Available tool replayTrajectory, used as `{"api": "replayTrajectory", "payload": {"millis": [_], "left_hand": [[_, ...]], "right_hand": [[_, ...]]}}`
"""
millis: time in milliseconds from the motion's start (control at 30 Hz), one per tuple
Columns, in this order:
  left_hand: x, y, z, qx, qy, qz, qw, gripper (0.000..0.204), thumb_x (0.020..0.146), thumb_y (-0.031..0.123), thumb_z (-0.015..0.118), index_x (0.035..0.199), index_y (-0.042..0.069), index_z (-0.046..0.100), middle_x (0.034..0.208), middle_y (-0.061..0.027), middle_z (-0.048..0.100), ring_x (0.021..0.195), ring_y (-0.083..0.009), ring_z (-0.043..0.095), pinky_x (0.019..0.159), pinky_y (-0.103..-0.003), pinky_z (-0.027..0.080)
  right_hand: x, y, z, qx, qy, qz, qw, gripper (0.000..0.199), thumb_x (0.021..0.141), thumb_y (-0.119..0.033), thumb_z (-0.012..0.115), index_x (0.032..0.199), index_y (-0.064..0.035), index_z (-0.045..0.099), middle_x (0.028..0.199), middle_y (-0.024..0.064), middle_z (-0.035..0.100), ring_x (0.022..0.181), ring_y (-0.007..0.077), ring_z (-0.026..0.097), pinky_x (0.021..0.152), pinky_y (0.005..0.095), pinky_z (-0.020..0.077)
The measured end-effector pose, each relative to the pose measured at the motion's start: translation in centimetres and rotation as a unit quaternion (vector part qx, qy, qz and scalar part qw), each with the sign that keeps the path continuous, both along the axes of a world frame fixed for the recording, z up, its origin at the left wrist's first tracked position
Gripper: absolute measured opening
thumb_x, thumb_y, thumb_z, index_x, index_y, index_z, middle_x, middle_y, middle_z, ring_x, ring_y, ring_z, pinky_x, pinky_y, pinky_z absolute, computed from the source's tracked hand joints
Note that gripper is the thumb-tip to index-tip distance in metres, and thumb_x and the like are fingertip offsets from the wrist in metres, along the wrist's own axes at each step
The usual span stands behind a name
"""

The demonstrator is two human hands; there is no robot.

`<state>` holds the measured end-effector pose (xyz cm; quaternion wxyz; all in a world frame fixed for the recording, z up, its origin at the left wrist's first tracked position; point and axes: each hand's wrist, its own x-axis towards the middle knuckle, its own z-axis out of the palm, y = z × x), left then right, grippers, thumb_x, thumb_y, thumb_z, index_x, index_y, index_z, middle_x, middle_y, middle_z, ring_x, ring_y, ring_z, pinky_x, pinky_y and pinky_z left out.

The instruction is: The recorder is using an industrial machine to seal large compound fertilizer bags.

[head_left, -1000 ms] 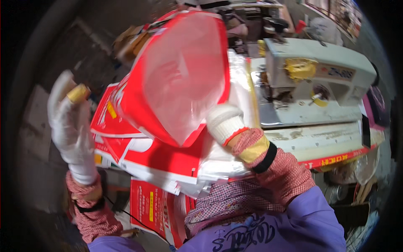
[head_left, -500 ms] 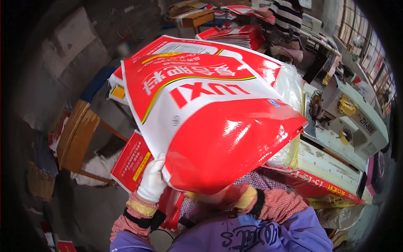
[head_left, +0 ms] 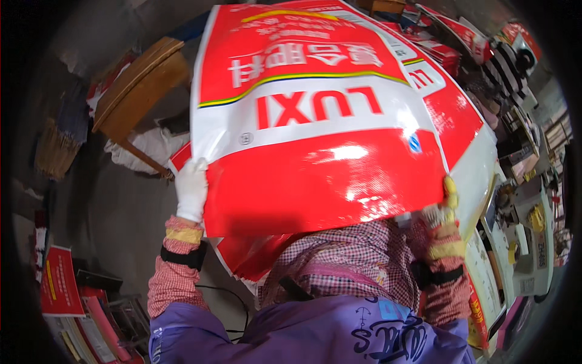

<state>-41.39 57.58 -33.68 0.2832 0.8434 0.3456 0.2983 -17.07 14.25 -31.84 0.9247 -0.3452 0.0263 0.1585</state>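
A grey concrete floor (head_left: 115,212) spreads left of the grip, bearing a wooden stool (head_left: 142,76); a pale sewing machine (head_left: 533,242) stands to its right under bright light.

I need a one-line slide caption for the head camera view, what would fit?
Two gloved hands, left hand and right hand, hold a big red-and-white sack by its edges.

I hold a big glossy red and white sack (head_left: 321,121) spread flat before me, my gloved left hand (head_left: 191,189) gripping its left edge and my gloved right hand (head_left: 441,209) pinching its lower right corner with the fingers (head_left: 450,185) curled over the rim. More red and white sacks (head_left: 467,127) lie under it toward the right, beside a sewing machine (head_left: 533,236). A wooden stool (head_left: 136,79) stands on the floor (head_left: 115,206) at upper left, and a stack of red sheets (head_left: 60,285) sits at lower left.
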Motion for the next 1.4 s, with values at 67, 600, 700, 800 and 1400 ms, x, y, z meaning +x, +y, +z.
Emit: {"api": "replayTrajectory", "payload": {"millis": [67,600,700,800,1400], "left_hand": [[-3.8,1.0,-1.3,-0.028,-0.031,0.083,0.996,0.023,0.085,0.02,0.048,0.083,-0.001,0.057,0.074,-0.0178,0.058,0.067,-0.0282,0.056,0.065,-0.034,0.043],[-15.1,-3.8,-25.7,-0.579,-0.001,0.299,0.759,0.036,0.087,0.029,0.04,0.096,-0.002,0.058,0.091,-0.0141,0.061,0.082,-0.0267,0.061,0.07,-0.038,0.049],[-15.0,-4.3,-25.6,-0.495,0.228,0.306,0.78,0.045,0.089,0.034,0.036,0.106,-0.003,0.055,0.099,-0.0182,0.06,0.091,-0.0322,0.059,0.078,-0.042,0.048],[-14.7,-2.9,-25.8,-0.413,0.318,0.275,0.808,0.042,0.087,0.033,0.039,0.105,-0.001,0.056,0.097,-0.0195,0.061,0.091,-0.034,0.059,0.078,-0.043,0.047],[-0.3,-1.7,-18.5,-0.191,0.255,0.111,0.941,0.027,0.074,0.011,0.058,0.097,-0.002,0.051,0.1,-0.014,0.055,0.094,-0.0239,0.052,0.083,-0.035,0.042]], "right_hand": [[1.1,5.1,0.4,0.049,-0.022,0.105,0.993,0.045,0.083,-0.025,0.053,0.119,0.0018,0.046,0.122,0.0155,0.05,0.112,0.0246,0.048,0.097,0.0385,0.0378],[4.1,21.9,-28.9,-0.805,-0.143,0.213,0.534,0.051,0.083,-0.052,0.047,0.085,-0.0042,0.063,0.073,0.0149,0.062,0.067,0.0274,0.063,0.056,0.0366,0.0478],[5.3,21.6,-32.1,-0.777,-0.104,0.192,0.591,0.044,0.083,-0.046,0.047,0.089,-0.0049,0.062,0.078,0.0169,0.063,0.071,0.0295,0.063,0.06,0.0376,0.0494],[5.9,21.4,-32.0,-0.691,0.07,0.233,0.681,0.04,0.075,-0.041,0.057,0.092,-0.005,0.06,0.074,0.0158,0.063,0.069,0.0309,0.062,0.061,0.0356,0.0505],[-1.1,17.0,-14.0,-0.712,-0.317,0.27,0.566,0.021,0.083,-0.026,0.048,0.08,-0.007,0.056,0.083,0.0073,0.057,0.08,0.0223,0.056,0.071,0.0352,0.0446]]}}
